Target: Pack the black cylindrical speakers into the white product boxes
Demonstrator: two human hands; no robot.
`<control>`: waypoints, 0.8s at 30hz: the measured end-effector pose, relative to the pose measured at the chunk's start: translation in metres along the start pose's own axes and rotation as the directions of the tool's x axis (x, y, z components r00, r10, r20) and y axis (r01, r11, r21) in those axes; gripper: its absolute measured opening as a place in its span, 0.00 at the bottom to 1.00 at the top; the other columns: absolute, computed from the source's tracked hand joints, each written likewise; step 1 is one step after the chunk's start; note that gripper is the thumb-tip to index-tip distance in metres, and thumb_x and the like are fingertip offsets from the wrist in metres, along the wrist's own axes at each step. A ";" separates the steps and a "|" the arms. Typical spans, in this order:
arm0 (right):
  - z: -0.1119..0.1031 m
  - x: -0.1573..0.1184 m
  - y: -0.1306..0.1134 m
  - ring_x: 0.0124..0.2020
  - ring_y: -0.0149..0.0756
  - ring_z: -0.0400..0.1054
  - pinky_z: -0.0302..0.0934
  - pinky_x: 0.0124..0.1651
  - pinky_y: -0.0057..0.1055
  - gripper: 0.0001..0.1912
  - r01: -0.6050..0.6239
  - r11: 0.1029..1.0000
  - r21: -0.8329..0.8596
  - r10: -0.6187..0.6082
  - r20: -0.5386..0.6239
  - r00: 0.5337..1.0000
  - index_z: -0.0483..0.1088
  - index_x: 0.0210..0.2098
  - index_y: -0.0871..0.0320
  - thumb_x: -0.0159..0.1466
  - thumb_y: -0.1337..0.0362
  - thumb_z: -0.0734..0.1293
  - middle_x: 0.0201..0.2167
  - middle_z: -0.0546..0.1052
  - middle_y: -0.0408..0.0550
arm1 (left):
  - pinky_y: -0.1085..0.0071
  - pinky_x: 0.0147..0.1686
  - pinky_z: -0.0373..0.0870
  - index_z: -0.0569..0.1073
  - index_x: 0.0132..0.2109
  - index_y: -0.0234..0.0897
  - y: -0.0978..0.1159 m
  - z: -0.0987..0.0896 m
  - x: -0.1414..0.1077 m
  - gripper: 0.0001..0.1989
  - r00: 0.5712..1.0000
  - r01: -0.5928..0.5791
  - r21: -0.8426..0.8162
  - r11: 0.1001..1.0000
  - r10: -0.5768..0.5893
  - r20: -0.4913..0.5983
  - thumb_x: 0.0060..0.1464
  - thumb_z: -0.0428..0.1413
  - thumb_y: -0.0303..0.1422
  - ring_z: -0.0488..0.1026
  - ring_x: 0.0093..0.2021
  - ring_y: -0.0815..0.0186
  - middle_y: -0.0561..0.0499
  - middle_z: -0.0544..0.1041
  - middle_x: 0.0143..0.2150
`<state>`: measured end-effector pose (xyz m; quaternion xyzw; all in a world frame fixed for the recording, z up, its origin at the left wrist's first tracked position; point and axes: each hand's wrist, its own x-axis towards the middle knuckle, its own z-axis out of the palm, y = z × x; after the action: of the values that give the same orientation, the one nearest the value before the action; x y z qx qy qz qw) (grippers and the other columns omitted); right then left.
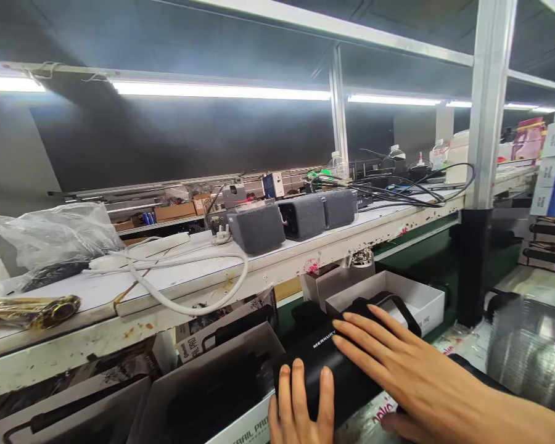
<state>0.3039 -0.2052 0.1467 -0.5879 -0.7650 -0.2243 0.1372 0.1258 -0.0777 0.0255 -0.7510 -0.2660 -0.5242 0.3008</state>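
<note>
The left hand point(300, 419), cut off below, and right hand point(400, 365) partly hide the black cylinder point(318, 353).

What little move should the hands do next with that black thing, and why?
Perhaps curl the right hand a bit more around the black thing, keeping the left hand where it is. The right fingers lie stretched over one end, while the left fingers touch the other, so a rounder hold might feel steadier.

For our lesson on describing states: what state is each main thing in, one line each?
Black speaker: touched by left hand and right hand
Box beyond speaker: open
Lettered front box: open
Tube light: lit
White cable: hanging in a loop
Plastic bag: crumpled
</note>
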 end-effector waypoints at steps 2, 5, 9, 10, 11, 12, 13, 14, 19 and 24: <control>0.001 0.024 0.007 0.73 0.63 0.46 0.33 0.75 0.63 0.70 -0.030 0.999 0.035 0.025 0.152 0.988 0.47 0.76 0.49 0.41 0.62 0.85 0.74 0.49 0.57 | 0.53 0.51 0.68 0.72 0.61 0.57 0.000 0.003 0.007 0.32 0.998 -0.054 -0.033 0.998 0.053 -0.037 0.56 0.59 0.18 0.73 0.59 0.49 0.44 0.77 0.58; 0.001 0.052 0.026 0.69 0.71 0.52 0.46 0.69 0.67 0.76 -0.071 0.994 0.088 0.034 0.363 0.931 0.49 0.75 0.55 0.33 0.63 0.87 0.71 0.55 0.68 | 0.50 0.58 0.65 0.69 0.64 0.58 0.002 0.000 0.030 0.34 0.991 -0.120 -0.123 0.985 0.126 0.044 0.59 0.55 0.16 0.70 0.63 0.51 0.45 0.75 0.61; 0.001 0.066 0.070 0.64 0.69 0.59 0.54 0.66 0.61 0.71 -0.177 0.978 0.115 0.120 0.387 0.914 0.54 0.74 0.55 0.34 0.66 0.86 0.65 0.65 0.66 | 0.44 0.62 0.64 0.61 0.71 0.44 0.005 -0.006 0.071 0.34 0.972 0.011 -0.300 0.954 0.060 0.225 0.60 0.59 0.27 0.62 0.69 0.45 0.38 0.63 0.71; 0.003 0.066 0.085 0.65 0.70 0.59 0.53 0.66 0.61 0.71 -0.198 0.976 0.087 0.153 0.369 0.917 0.55 0.73 0.57 0.33 0.68 0.85 0.65 0.65 0.66 | 0.43 0.63 0.64 0.59 0.72 0.41 0.006 -0.003 0.078 0.35 0.969 0.077 -0.358 0.931 0.014 0.247 0.60 0.60 0.32 0.59 0.70 0.44 0.37 0.58 0.73; 0.005 0.065 0.101 0.65 0.70 0.57 0.51 0.67 0.62 0.70 -0.214 0.976 0.045 0.184 0.354 0.917 0.56 0.73 0.58 0.33 0.71 0.85 0.66 0.63 0.68 | 0.43 0.64 0.65 0.57 0.72 0.39 0.007 0.003 0.083 0.36 0.962 0.144 -0.405 0.903 -0.032 0.271 0.61 0.60 0.36 0.57 0.71 0.44 0.36 0.55 0.74; 0.009 0.063 0.118 0.67 0.71 0.55 0.48 0.68 0.63 0.69 -0.219 0.976 -0.011 0.210 0.339 0.917 0.56 0.73 0.59 0.34 0.75 0.83 0.68 0.61 0.68 | 0.45 0.64 0.67 0.58 0.72 0.39 0.007 0.012 0.084 0.35 0.951 0.202 -0.434 0.878 -0.071 0.300 0.62 0.59 0.37 0.57 0.72 0.46 0.36 0.54 0.74; 0.012 0.060 0.136 0.68 0.70 0.54 0.45 0.69 0.63 0.66 -0.217 0.973 -0.074 0.230 0.325 0.917 0.56 0.73 0.59 0.36 0.78 0.81 0.68 0.60 0.68 | 0.47 0.63 0.69 0.60 0.70 0.39 0.007 0.024 0.083 0.33 0.935 0.254 -0.441 0.861 -0.101 0.340 0.62 0.59 0.37 0.59 0.71 0.47 0.37 0.56 0.73; 0.016 0.057 0.154 0.69 0.69 0.52 0.41 0.70 0.64 0.63 -0.212 0.968 -0.136 0.245 0.309 0.919 0.57 0.72 0.58 0.39 0.81 0.78 0.68 0.60 0.67 | 0.48 0.62 0.71 0.62 0.69 0.38 0.008 0.038 0.081 0.31 0.910 0.304 -0.426 0.852 -0.128 0.394 0.62 0.59 0.35 0.61 0.70 0.47 0.36 0.59 0.72; 0.051 0.040 0.228 0.67 0.60 0.56 0.33 0.70 0.69 0.37 -0.242 0.945 -0.220 0.280 0.166 0.945 0.69 0.63 0.58 0.55 0.82 0.62 0.63 0.69 0.60 | 0.47 0.66 0.66 0.69 0.64 0.30 0.023 0.108 0.072 0.29 0.732 0.434 -0.360 0.826 -0.090 0.675 0.58 0.62 0.34 0.62 0.70 0.44 0.33 0.67 0.67; 0.109 0.023 0.253 0.65 0.55 0.61 0.32 0.71 0.68 0.33 -0.236 0.949 -0.211 0.289 0.275 0.917 0.72 0.59 0.58 0.57 0.83 0.60 0.61 0.72 0.58 | 0.33 0.71 0.42 0.55 0.72 0.26 0.060 0.138 0.087 0.49 0.467 0.528 -0.319 0.787 0.044 0.883 0.52 0.66 0.43 0.51 0.73 0.36 0.28 0.58 0.72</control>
<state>0.5468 -0.0780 0.1095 -0.7225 -0.6683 -0.1770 -0.0044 0.2821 -0.0099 0.0608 -0.9113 -0.3237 -0.1741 -0.1854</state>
